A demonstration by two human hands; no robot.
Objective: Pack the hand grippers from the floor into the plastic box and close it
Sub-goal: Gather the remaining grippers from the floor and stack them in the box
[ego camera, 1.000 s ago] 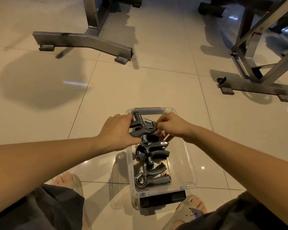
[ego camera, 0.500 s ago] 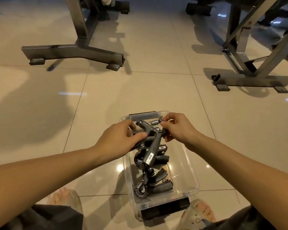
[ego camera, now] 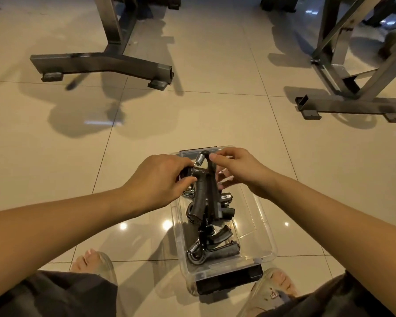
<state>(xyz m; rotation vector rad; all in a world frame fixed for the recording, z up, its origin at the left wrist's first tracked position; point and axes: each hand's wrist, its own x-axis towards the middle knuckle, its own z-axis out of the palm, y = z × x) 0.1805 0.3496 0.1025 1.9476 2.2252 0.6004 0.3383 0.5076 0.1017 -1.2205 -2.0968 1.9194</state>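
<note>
One black gripper (ego camera: 199, 195) with bumpy handles and a shiny coil spring is held over the far end of the clear plastic box (ego camera: 271, 248). The left grip (ego camera: 160, 181) pinches its side. The right grip (ego camera: 238, 170) pinches its round top. More grippers (ego camera: 222, 250) lie piled inside, too tangled to count. The box sits on a shiny tiled floor (ego camera: 192, 115) near two metal frames (ego camera: 101, 62).

Both hands, left (ego camera: 157, 179) and right (ego camera: 240, 170), hold a black hand gripper (ego camera: 205, 188) above the clear plastic box (ego camera: 264, 225), which contains more grippers.
</note>
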